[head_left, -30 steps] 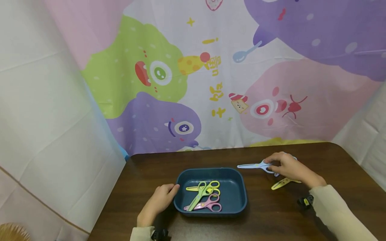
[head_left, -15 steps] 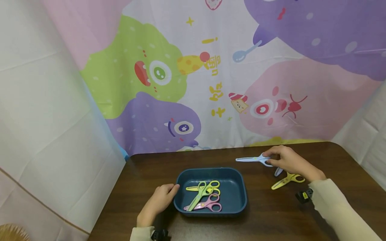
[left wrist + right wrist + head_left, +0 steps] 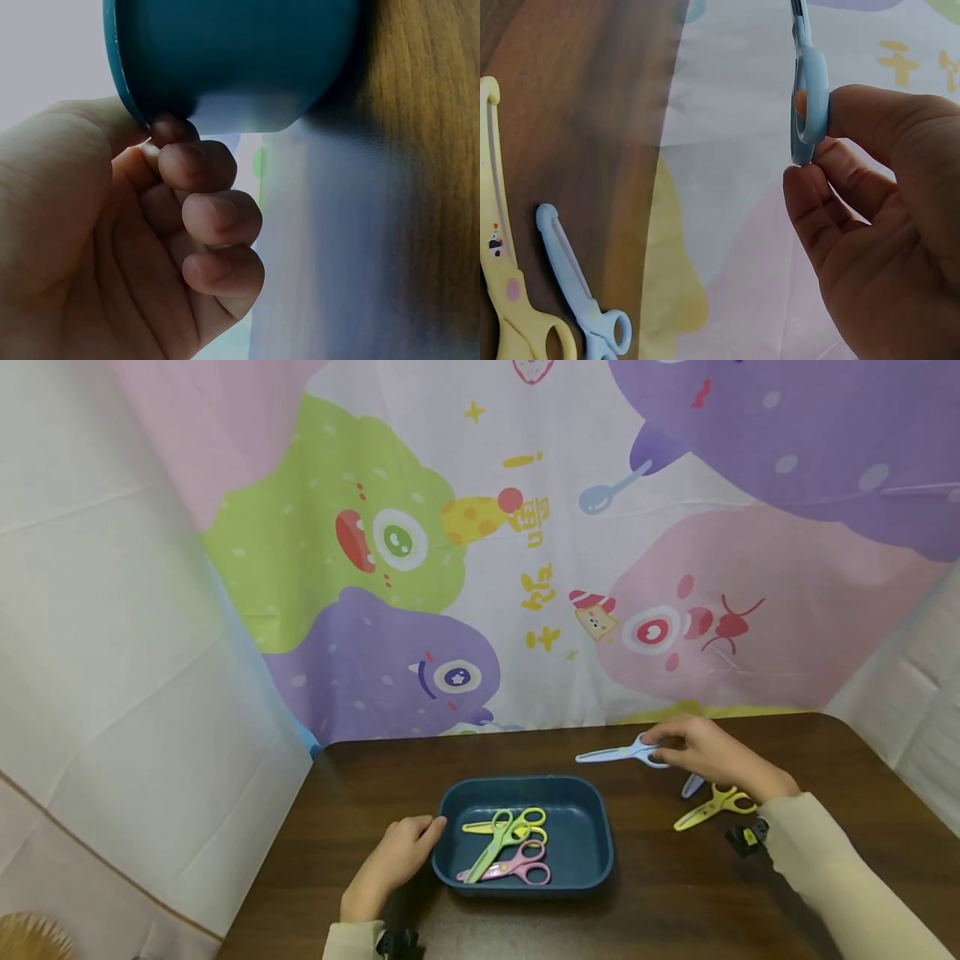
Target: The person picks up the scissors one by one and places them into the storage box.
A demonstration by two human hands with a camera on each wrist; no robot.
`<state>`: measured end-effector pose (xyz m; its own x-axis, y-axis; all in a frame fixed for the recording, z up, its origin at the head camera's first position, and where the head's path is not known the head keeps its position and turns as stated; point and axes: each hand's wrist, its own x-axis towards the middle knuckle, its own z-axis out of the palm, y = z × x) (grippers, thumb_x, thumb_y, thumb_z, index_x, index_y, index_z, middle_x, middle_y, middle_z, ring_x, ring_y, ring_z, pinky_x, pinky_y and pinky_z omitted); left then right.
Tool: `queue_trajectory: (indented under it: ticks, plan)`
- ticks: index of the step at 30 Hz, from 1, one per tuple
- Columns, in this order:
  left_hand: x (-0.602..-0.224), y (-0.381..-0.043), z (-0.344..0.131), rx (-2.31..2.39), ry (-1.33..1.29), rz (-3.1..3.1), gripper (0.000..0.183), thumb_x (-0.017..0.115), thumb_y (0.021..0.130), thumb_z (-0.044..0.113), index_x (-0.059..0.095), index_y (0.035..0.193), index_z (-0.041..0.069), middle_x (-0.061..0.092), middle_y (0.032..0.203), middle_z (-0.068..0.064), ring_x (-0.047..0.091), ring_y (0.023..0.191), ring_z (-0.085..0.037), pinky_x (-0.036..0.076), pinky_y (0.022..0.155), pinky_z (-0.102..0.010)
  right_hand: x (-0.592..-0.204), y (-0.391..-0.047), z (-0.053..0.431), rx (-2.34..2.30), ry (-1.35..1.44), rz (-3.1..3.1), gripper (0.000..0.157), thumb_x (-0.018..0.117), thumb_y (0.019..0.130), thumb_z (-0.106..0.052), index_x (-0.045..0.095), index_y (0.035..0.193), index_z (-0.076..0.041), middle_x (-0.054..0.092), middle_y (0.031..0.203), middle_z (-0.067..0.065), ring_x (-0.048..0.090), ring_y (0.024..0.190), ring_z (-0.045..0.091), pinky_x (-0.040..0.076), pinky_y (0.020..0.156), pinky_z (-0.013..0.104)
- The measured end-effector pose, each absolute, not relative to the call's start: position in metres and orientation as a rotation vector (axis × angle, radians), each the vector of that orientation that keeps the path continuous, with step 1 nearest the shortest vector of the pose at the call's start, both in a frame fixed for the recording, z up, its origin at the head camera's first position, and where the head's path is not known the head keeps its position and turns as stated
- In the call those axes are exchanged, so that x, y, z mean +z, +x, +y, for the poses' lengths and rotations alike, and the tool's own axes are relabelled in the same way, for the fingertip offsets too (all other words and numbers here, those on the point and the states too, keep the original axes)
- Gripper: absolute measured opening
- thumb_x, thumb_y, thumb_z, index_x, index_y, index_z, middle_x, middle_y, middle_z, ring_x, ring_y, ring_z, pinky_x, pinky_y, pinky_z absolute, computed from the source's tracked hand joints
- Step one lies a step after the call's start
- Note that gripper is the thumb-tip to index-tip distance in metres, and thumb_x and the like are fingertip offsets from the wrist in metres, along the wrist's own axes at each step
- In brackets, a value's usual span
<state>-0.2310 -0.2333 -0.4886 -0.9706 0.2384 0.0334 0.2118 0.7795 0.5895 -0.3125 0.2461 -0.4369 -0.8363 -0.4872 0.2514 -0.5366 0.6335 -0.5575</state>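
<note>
Writing: yellow characters (image 3: pixel 537 587) and an exclamation mark run sideways on the creased cartoon backdrop (image 3: pixel 420 710); I cannot read them reliably. The yellow patch on the black wrist device (image 3: pixel 742 839) is too small to read. The yellow scissors (image 3: pixel 495 217), lying on my right on the wood-grained desk (image 3: pixel 645 893), carry a small printed figure and a pink pivot disc.

My right hand (image 3: pixel 708 756) pinches the light blue scissors (image 3: pixel 609 755) by the finger loops, clear of the desk, tips pointing left. A second blue pair (image 3: pixel 570 262) lies beside the yellow.

My left hand (image 3: pixel 396 860), fingers curled, grips the rim of the smooth dark teal tray (image 3: pixel 581 835), rounded-rectangular, at its left side. Inside, green scissors (image 3: pixel 487 858) overlap a yellow pair (image 3: pixel 480 828) and pink scissors (image 3: pixel 517 866).
</note>
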Motion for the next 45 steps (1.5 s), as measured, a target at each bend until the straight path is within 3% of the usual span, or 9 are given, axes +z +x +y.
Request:
queue_trajectory:
  ticks: [14,21,31,45]
  plan:
    - [-0.487,-0.230,-0.233,0.957,0.384,2.944,0.043,0.054,0.108,0.027,0.048,0.068,0.013,0.037,0.062,0.006,0.034,0.057,-0.007,0.030,0.057,-0.024,-0.429,-0.323,0.233,0.966,0.950,-2.777,0.021,0.075,0.092,-0.004,0.076,0.113,-0.008,0.075,0.112,0.007,0.067,0.097,0.017,0.055,0.078,0.028]
    - [-0.486,-0.229,-0.232,0.969,0.390,2.947,0.044,0.055,0.108,0.027,0.047,0.067,0.012,0.037,0.062,0.006,0.033,0.057,-0.007,0.030,0.057,-0.025,-0.427,-0.324,0.222,0.991,0.975,-2.750,0.020,0.075,0.092,-0.004,0.077,0.112,-0.009,0.075,0.114,0.009,0.065,0.093,0.012,0.054,0.077,0.028]
    - [-0.487,-0.230,-0.232,0.953,0.402,2.944,0.043,0.053,0.108,0.028,0.048,0.068,0.013,0.037,0.062,0.007,0.033,0.057,-0.007,0.030,0.057,-0.024,-0.426,-0.327,0.211,1.041,1.049,-2.700,0.018,0.075,0.092,-0.003,0.077,0.109,-0.007,0.075,0.111,0.008,0.068,0.100,0.025,0.056,0.081,0.031]
    - [-0.487,-0.231,-0.232,0.955,0.375,2.935,0.043,0.053,0.108,0.028,0.048,0.068,0.013,0.037,0.063,0.006,0.034,0.057,-0.008,0.031,0.056,-0.024,-0.425,-0.332,0.194,1.029,1.149,-2.671,0.018,0.076,0.091,-0.001,0.078,0.108,-0.008,0.075,0.105,0.003,0.067,0.096,0.021,0.056,0.085,0.035]
